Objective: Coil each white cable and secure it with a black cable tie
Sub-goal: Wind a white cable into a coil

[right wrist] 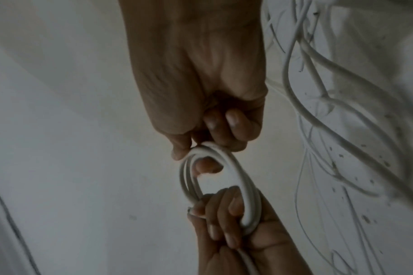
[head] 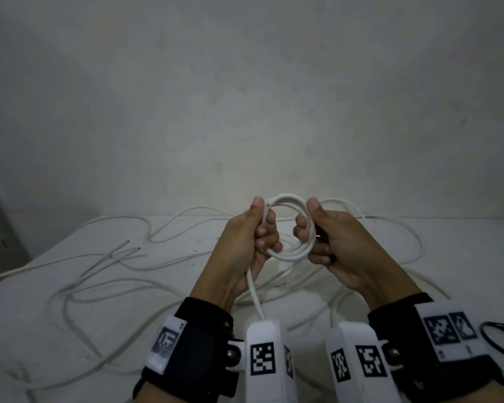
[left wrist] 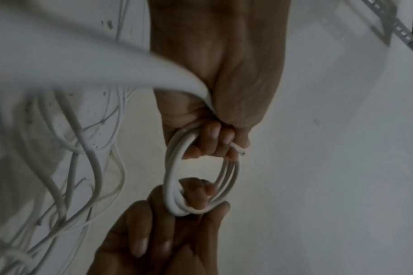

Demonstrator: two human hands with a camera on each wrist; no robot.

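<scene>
We hold the coil (head: 288, 228) of white cable above the table (head: 70, 301) — our left hand (head: 253, 242) has its fingers curled round one side, our right hand (head: 329, 242) pinches the opposite side. A tail (head: 255, 292) runs down from the left hand. No black tie shows on the coil. If either hold slackens, we judge the stiff loops could spring apart — or the tail could snag the loose cables (head: 114, 257) below.
</scene>
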